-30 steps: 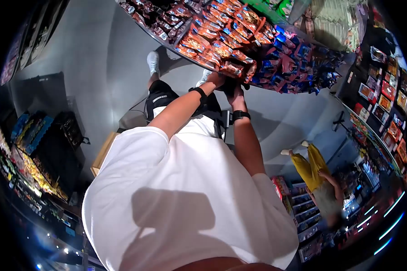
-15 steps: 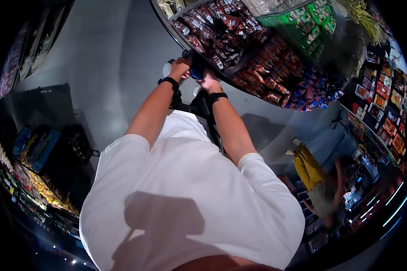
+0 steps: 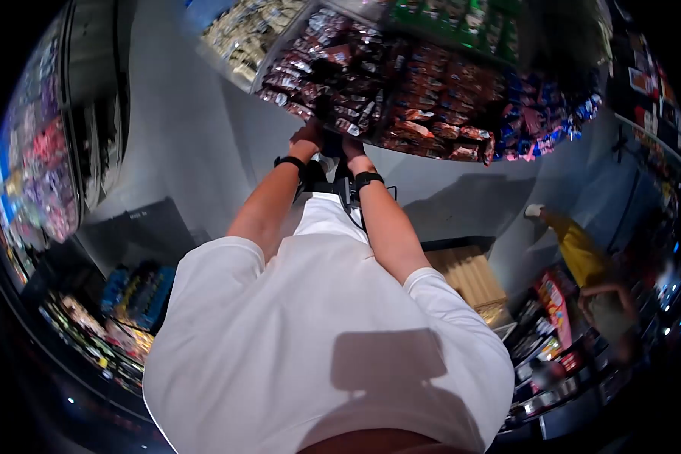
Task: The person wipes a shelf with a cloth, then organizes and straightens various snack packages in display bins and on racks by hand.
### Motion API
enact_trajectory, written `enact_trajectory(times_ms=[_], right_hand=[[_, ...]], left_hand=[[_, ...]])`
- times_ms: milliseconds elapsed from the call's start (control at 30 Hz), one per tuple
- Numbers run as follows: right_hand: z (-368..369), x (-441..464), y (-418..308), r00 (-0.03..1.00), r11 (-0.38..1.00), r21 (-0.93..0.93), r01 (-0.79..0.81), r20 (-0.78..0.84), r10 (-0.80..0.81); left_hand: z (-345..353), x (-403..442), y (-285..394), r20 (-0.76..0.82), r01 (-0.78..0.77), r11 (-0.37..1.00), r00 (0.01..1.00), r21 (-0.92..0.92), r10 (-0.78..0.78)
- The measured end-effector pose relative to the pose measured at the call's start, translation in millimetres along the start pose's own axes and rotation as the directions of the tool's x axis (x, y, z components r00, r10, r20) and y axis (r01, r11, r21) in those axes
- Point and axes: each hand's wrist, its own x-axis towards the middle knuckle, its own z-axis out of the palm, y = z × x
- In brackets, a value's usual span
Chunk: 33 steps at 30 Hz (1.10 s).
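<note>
My left hand (image 3: 307, 139) is stretched out in front of me at the near edge of a curved display stand, fingers curled. Close beside it, my right hand (image 3: 356, 155) is also closed, its fingers mostly hidden in shadow. A dark blue thing (image 3: 331, 142) lies between the two hands, too dark to name. Just beyond them, dark brown snack packets (image 3: 356, 98) fill a bin of the stand. A black band circles each wrist.
Beside the brown packets are orange-brown packets (image 3: 439, 113), blue packets (image 3: 533, 125), a green bin (image 3: 461, 30) and pale packets (image 3: 253, 34). Shelves (image 3: 45, 151) stand at left. A wooden box (image 3: 467, 276) is at right. A person in yellow trousers (image 3: 580, 250) stands beyond it.
My view has turned, so the stand sits further left and the pale packets show more. Both hands remain close together, now at the brown packets' edge. The wooden box has come into view.
</note>
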Motion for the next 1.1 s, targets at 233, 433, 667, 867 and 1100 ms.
enact_trajectory(times_ms=[233,433,667,867,1100], right_hand=[[-96,-39,-47,0.993,0.837,-0.535,0.115,0.047,-0.107],[-104,-47,-24,0.978,0.869,-0.495,-0.005,-0.185,-0.099],[-64,-44,-17,0.763,0.665,0.628,-0.403,-0.170,0.623],[20,-53,-69,0.787,0.571,0.821,-0.008,-0.347,0.510],[156,-20,-73,0.693,0.580,0.805,-0.122,-0.349,0.631]], left_hand=[[60,45,7,0.221,-0.437,0.875,0.892,0.209,0.393],[73,46,26,0.469,-0.403,0.911,0.823,0.086,0.320],[-35,33,8,0.691,-0.012,0.927,0.663,-0.375,0.288],[-80,99,-78,0.874,-0.270,0.918,0.316,-0.291,0.370],[-172,114,-147,0.780,0.021,0.930,0.551,-0.368,0.296]])
